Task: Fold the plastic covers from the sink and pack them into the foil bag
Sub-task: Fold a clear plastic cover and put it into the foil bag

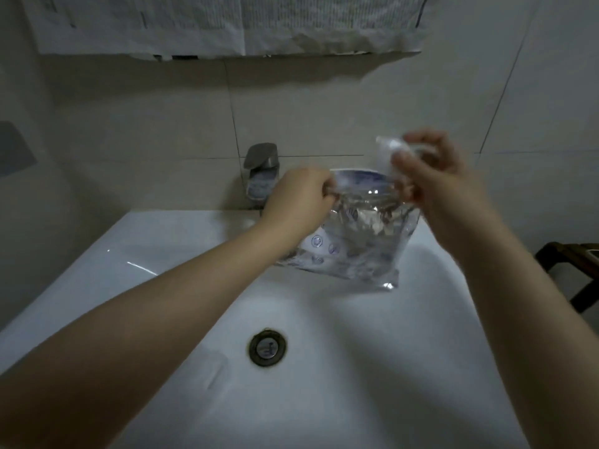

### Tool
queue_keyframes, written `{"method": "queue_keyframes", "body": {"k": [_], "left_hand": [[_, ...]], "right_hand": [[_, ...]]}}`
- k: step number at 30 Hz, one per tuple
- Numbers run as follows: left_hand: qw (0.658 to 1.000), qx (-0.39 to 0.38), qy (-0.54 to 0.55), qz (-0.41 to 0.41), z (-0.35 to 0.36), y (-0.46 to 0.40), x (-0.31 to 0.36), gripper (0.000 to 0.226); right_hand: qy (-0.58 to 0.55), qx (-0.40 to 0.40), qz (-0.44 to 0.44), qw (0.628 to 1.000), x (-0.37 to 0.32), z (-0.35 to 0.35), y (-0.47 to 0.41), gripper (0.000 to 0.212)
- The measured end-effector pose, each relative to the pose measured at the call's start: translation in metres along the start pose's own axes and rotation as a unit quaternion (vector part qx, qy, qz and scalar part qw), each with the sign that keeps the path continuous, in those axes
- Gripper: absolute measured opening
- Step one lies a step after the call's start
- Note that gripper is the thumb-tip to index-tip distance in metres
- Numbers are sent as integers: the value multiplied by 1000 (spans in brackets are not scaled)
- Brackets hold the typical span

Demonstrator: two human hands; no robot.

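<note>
Above the sink (162,241), just right of the tap (261,171), your left hand (299,202) pinches the foil bag (353,234) by its rim, keeping its mouth open, while your right hand (431,166) grips a folded plastic cover (387,153) just above that mouth, ready to drop in.

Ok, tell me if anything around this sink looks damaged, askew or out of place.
One thing: the paper sheet covering the wall above the sink has a ragged, torn lower edge, crumpled towards the right. The drain ring looks dark and stained. Otherwise nothing: the left hand holds the foil bag open while the right hand holds a folded plastic cover above it.
</note>
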State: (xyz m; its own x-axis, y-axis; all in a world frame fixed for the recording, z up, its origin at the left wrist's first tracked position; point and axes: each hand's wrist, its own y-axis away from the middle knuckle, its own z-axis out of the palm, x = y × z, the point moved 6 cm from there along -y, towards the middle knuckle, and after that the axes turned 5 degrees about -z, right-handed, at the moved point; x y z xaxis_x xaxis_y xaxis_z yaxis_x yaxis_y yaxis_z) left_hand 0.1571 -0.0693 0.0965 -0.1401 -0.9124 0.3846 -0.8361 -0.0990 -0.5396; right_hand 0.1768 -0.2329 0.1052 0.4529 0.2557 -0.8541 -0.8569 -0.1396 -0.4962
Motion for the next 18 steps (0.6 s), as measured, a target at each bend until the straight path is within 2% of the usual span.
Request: {"method": "queue_keyframes", "body": {"k": [2, 4, 6, 9, 10, 11, 13, 14, 15, 16, 18], "left_hand": [[1000, -6, -5, 7, -3, 18, 3, 9], [1000, -8, -3, 11, -5, 29, 4, 9], [1000, 0, 8, 9, -11, 36, 5, 10], [1000, 6, 8, 22, -17, 45, 5, 12], [999, 6, 12, 31, -18, 50, 6, 12], [999, 7, 20, 35, -18, 54, 6, 11], [999, 7, 45, 26, -18, 60, 4, 10], [998, 4, 57, 11, -17, 61, 1, 9], [998, 3, 69, -7, -17, 64, -2, 9], [996, 6, 82, -19, -18, 64, -5, 8], [995, 16, 99, -21, -19, 64, -5, 9]], "right_hand": [[60, 66, -102, 991, -23, 3, 1, 23], [168, 68, -132, 974, -25, 14, 2, 24], [316, -26, -99, 943, -10, 32, 4, 22], [503, -175, -17, 846, 15, 48, 14, 21], [511, -194, 19, 837, 19, 50, 18, 22], [476, -208, 73, 851, 23, 50, 21, 19], [318, -249, 206, 891, 28, 52, 31, 17], [245, -283, 258, 891, 28, 54, 38, 19], [233, -331, 280, 870, 26, 56, 44, 22], [279, -386, 276, 835, 25, 58, 49, 25], [431, -441, 228, 753, 26, 57, 53, 28]]}}
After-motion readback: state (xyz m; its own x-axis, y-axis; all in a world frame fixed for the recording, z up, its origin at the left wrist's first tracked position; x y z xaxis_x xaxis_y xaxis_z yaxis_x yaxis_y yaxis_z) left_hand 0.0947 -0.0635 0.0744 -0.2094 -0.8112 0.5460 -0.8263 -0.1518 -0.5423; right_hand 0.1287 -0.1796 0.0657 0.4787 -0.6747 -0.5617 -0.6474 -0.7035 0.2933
